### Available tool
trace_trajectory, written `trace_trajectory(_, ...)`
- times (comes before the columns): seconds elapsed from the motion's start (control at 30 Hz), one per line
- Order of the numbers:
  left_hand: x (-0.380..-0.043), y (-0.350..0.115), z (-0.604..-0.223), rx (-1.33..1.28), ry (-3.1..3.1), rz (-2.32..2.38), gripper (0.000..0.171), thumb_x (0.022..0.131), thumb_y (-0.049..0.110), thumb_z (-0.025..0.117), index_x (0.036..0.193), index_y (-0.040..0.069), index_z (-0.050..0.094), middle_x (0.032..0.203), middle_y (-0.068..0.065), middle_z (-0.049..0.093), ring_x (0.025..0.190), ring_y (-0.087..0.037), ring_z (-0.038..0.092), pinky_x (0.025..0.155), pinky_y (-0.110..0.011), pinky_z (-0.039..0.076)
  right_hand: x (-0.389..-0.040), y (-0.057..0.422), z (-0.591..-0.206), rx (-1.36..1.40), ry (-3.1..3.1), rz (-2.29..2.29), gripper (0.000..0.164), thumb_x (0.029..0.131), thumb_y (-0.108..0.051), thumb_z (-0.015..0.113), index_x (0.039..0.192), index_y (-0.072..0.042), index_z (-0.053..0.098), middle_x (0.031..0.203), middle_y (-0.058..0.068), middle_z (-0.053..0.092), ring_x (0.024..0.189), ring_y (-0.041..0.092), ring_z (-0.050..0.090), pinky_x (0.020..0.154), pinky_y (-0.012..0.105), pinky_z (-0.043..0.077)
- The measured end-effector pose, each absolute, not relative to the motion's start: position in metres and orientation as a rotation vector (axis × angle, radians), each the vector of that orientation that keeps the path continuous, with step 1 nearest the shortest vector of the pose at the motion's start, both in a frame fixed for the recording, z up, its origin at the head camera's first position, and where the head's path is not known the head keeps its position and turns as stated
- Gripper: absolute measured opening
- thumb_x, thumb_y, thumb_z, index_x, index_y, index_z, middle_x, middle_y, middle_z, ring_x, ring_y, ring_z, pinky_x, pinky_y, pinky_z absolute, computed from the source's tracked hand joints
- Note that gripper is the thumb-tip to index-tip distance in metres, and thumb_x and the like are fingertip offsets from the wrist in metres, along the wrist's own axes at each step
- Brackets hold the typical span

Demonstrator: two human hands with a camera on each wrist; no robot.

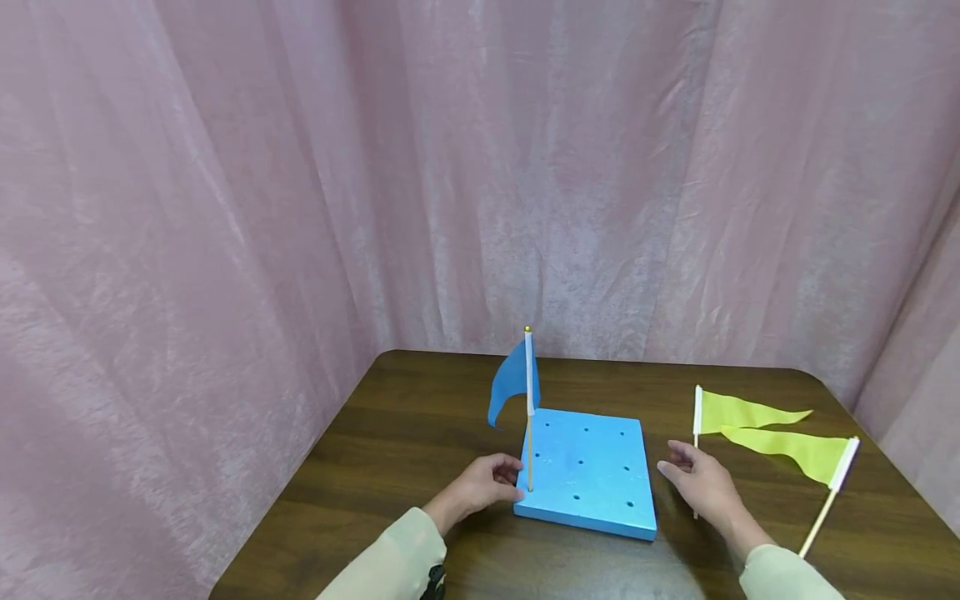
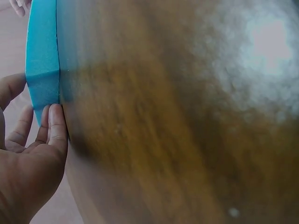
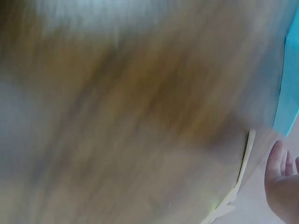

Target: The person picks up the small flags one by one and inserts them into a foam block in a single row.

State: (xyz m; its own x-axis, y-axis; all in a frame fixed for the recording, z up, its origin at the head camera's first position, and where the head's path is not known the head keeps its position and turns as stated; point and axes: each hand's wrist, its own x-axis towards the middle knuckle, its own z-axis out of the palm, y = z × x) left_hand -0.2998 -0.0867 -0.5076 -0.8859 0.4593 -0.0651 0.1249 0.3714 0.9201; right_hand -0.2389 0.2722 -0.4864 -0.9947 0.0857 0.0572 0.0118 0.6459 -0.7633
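Observation:
A light-blue pegboard (image 1: pixel 603 487) with several small holes lies on the table. One blue pennant flag (image 1: pixel 512 379) stands upright in a hole near its front left corner. My left hand (image 1: pixel 486 483) rests against the left side of the board, and in the left wrist view its fingertips (image 2: pixel 56 114) touch the board's side by a corner. Just right of the board, my right hand (image 1: pixel 705 487) holds nothing, its fingers loosely bent. Beyond and beside that hand lie two yellow pennant flags, one farther back (image 1: pixel 742 411) and one nearer (image 1: pixel 806 450); the hand hides part of the farther one's stick.
The dark wooden table (image 1: pixel 360 533) has rounded far corners. Pink curtains (image 1: pixel 480 183) hang behind it and along both sides. The nearer yellow flag's stick (image 1: pixel 817 523) slants toward the front of the table, close by the right sleeve (image 1: pixel 787 573).

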Motion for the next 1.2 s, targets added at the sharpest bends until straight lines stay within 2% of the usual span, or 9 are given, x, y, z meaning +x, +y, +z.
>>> trace_trajectory(0.5,-0.298,-0.091,-0.510,0.504,2.334,1.515,0.038,0.084,0.005,0.078,0.119,0.003,0.063,0.102,-0.006,0.062,0.091,-0.020,0.056,0.078,-0.034,0.049,-0.246,0.325,-0.476,-0.264,-2.815,1.167,0.064,0.099,-0.030,0.055,0.139,0.017,0.038,0.134,0.040,0.046,0.122,0.056,0.043,0.098,0.062,0.037)
trace_trajectory(0.77,-0.300,-0.090,-0.511,0.489,2.336,1.505,0.037,0.084,0.006,0.078,0.118,0.006,0.064,0.102,-0.005,0.062,0.092,-0.021,0.056,0.082,-0.038,0.050,-0.248,0.329,-0.487,-0.279,-2.835,1.130,0.063,0.095,-0.027,0.062,0.134,0.019,0.042,0.126,0.038,0.053,0.118,0.056,0.047,0.096,0.061,0.038)
trace_trajectory(1.2,-0.302,-0.088,-0.511,0.478,2.321,1.511,0.036,0.083,0.004,0.079,0.117,0.007,0.064,0.100,-0.005,0.062,0.091,-0.021,0.057,0.081,-0.037,0.050,-0.250,0.324,-0.490,-0.256,-2.880,1.170,0.060,0.091,-0.022,0.067,0.129,0.020,0.047,0.123,0.039,0.054,0.115,0.054,0.049,0.094,0.060,0.040)
